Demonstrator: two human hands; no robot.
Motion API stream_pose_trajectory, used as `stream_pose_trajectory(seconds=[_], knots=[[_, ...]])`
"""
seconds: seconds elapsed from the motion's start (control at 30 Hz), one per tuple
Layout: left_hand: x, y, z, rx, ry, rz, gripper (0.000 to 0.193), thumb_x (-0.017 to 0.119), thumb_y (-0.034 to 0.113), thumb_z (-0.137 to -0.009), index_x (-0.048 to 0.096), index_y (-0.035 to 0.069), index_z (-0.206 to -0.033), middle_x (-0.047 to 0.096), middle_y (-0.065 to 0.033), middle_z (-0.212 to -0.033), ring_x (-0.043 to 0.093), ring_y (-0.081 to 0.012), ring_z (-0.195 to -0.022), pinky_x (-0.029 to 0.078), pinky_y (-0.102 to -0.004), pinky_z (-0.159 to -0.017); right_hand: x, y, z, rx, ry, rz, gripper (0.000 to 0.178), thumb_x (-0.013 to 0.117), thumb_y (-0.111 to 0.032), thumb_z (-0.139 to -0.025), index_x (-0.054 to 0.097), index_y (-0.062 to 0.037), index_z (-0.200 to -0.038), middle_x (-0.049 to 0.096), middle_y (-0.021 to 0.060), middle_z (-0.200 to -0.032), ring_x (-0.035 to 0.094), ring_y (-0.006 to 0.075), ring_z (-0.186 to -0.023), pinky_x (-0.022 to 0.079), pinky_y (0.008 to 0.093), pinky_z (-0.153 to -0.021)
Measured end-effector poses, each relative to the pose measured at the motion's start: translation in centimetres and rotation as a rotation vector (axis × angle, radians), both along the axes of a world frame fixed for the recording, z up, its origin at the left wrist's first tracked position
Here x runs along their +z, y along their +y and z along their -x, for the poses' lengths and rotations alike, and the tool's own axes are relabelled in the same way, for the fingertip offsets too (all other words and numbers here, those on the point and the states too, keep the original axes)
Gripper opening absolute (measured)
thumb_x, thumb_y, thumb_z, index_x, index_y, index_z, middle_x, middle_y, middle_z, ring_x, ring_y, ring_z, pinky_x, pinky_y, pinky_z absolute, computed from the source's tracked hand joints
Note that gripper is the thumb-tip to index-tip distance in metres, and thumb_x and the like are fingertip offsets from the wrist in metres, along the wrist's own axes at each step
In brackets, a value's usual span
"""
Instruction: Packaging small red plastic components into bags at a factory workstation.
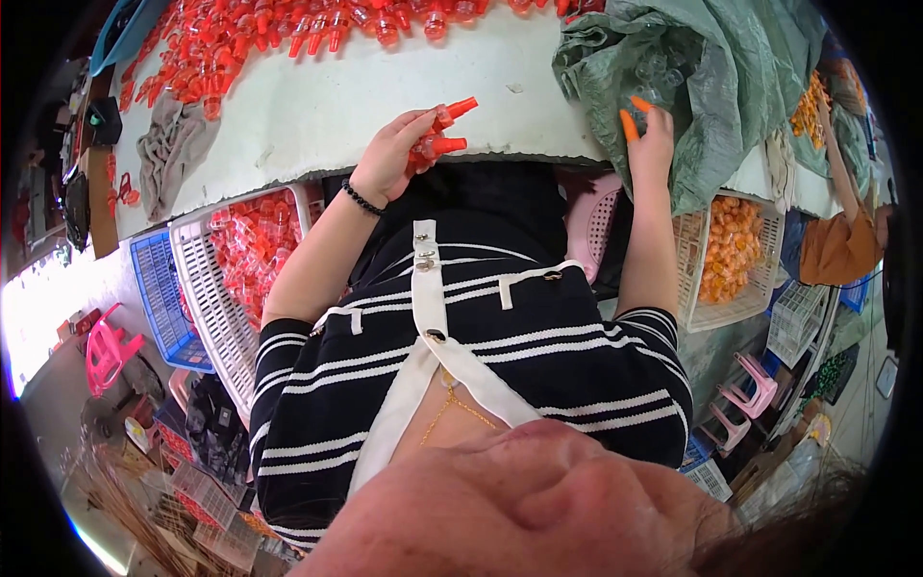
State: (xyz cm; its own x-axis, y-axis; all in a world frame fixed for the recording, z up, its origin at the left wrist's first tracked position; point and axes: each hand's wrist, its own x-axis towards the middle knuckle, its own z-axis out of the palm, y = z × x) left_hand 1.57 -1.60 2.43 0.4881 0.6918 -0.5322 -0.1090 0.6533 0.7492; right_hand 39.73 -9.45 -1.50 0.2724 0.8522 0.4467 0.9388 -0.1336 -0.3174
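My left hand is closed around a couple of small red plastic pieces with tapered nozzle tips, held above the near edge of the white table. The tips point to the right. My right hand is at the mouth of a green woven sack. Orange covers sit on two of its fingers, which are apart with nothing visible between them; its other fingers are hidden. Just beyond those fingertips, clear plastic pieces lie inside the sack.
Many red pieces are heaped along the table's far side. A grey cloth lies at left. Below the table stand a white basket of red pieces, a pink stool and a pale basket with orange pieces.
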Motion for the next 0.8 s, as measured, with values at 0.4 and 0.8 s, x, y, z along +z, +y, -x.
stream_pose_trajectory(seconds=[0.4, 0.8], knots=[[1.7, -0.4, -1.1, -0.108, -0.089, 0.023, 0.040, 0.048, 0.037, -0.098, 0.056, 0.003, -0.118, 0.063, -0.0018, -0.095, 0.058, -0.0071, -0.073, 0.044, -0.0209, -0.058, 6.1, 4.1, 15.5, 0.647, 0.788, 0.003, 0.028, 0.073, -0.003, -0.078, 0.064, -0.0032, -0.104, 0.057, 0.0050, -0.096, 0.060, 0.0123, -0.080, 0.049, 0.0210, -0.070], [2.7, -0.5, -0.6, -0.230, 0.244, -0.486, 0.036, 0.056, 0.028, -0.094, 0.055, -0.001, -0.115, 0.064, -0.0057, -0.089, 0.063, -0.0125, -0.073, 0.049, -0.0258, -0.062, 5.9, 4.2, 17.1, 0.775, 0.920, 0.166, 0.031, 0.068, -0.003, -0.083, 0.062, -0.0029, -0.113, 0.062, 0.0045, -0.094, 0.062, 0.0119, -0.083, 0.050, 0.0226, -0.072]])
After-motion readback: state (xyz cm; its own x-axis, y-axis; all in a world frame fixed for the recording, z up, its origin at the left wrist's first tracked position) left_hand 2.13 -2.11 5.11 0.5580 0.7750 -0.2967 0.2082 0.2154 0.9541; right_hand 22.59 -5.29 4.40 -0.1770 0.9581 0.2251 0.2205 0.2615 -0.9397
